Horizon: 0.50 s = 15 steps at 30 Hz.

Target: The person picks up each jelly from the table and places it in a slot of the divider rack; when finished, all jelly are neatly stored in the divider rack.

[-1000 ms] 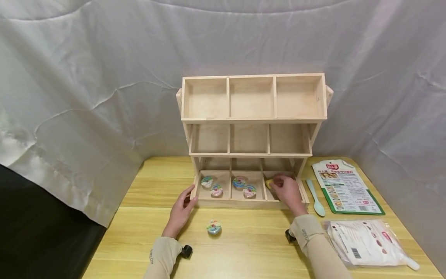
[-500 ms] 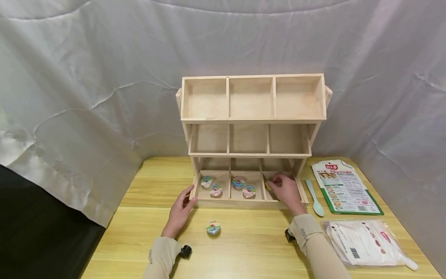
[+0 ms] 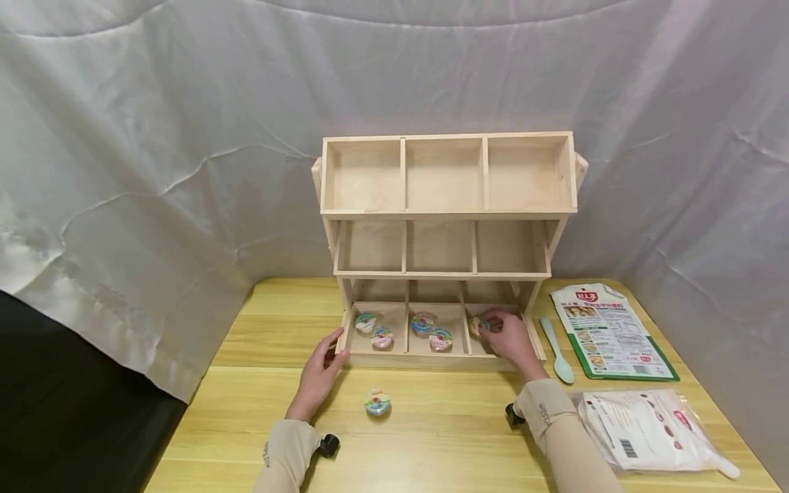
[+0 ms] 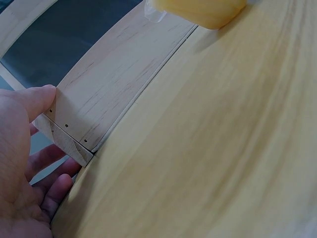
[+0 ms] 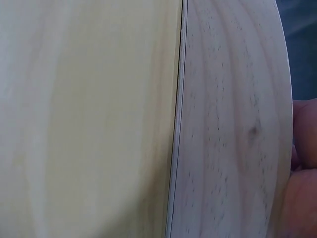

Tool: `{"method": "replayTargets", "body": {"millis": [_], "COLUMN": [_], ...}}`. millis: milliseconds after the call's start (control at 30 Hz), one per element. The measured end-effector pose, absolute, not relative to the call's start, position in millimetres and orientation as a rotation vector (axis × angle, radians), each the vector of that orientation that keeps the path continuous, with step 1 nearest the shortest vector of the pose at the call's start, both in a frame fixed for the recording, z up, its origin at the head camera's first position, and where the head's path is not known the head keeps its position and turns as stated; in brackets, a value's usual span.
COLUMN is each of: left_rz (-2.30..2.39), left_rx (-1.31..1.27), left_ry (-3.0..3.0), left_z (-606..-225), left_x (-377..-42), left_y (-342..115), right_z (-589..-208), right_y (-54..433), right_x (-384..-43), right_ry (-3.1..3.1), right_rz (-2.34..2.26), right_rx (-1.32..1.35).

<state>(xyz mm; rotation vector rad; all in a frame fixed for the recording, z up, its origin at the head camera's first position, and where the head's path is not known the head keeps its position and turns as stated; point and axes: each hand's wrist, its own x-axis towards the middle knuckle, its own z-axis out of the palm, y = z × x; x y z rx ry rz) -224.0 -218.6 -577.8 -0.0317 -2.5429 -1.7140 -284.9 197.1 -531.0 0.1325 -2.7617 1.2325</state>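
Note:
A three-tier wooden rack (image 3: pixel 448 213) stands on the table. My left hand (image 3: pixel 318 375) holds its lower left front corner; in the left wrist view the thumb (image 4: pixel 42 99) lies on the front board and the fingers are by the side. My right hand (image 3: pixel 508 337) is in the bottom right compartment, its fingertips pinching a yellowish jelly cup (image 3: pixel 476 326). In the right wrist view the front board (image 5: pixel 233 124) hides most of that hand. Two jelly cups (image 3: pixel 366 322) lie in the bottom left compartment and two more (image 3: pixel 422 322) in the middle one.
Another jelly cup (image 3: pixel 377 402) sits on the table in front of the rack. To the right lie a pale green spoon (image 3: pixel 559 356), a green-and-white pouch (image 3: pixel 613 332) and a clear bag with white contents (image 3: pixel 647 428). Grey cloth (image 3: pixel 185 137) hangs behind.
The jelly cup at my right fingertips has turned and shows its patterned lid more. My right hand has shifted only slightly; my left hand stays at the corner.

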Motion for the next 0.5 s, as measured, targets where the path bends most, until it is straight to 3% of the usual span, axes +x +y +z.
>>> {"method": "replayTargets", "body": {"millis": [500], "left_rz": [-1.713], "left_rx": [-0.034], "left_ry": [-2.538], "left_z": [-576.6], "left_x": [-223.5], "left_y": [-218.0], "right_z": [-532.2], "right_y": [195.5], "right_x": [-285.8], "right_ry": [-2.773], "right_rz": [1.25], "right_rx": [0.109]}}
